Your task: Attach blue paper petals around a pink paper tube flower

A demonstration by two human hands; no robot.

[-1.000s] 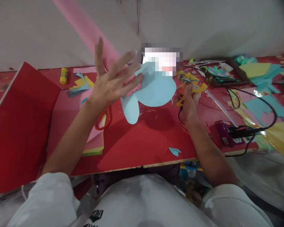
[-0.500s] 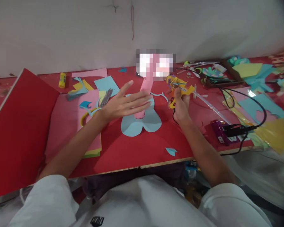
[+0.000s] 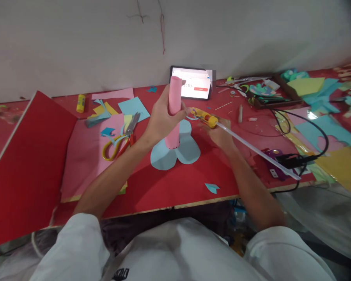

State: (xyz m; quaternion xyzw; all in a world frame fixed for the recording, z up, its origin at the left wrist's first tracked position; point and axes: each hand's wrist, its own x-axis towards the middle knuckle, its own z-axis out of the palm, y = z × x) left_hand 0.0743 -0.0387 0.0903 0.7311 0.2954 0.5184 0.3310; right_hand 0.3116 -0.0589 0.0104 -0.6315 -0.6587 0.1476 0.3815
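Observation:
A pink paper tube (image 3: 173,134) stands upright on a light-blue, petal-shaped paper cutout (image 3: 163,156), which lies flat on the red tabletop. My left hand (image 3: 163,119) is wrapped round the tube above its middle. In my right hand (image 3: 220,134) is a yellow hot glue gun (image 3: 206,117), a long clear glue stick (image 3: 257,148) trailing from its back end towards the lower right. The gun's tip points at the tube, close to my left fingers; whether it touches is unclear. My right fingers are partly hidden behind the gun.
Scissors (image 3: 119,142) lie on stacked pink paper (image 3: 82,156) at left, near a glue stick tube (image 3: 80,103) and a raised red board (image 3: 20,171). A tablet (image 3: 195,93) leans on the wall. At right are a purple power strip (image 3: 276,156), cables and a dark tray (image 3: 292,95).
My left hand has gone from outstretched fingers beside the pink tube to a grip round it. My right hand has turned the glue gun towards the tube, swinging its glue stick nearer.

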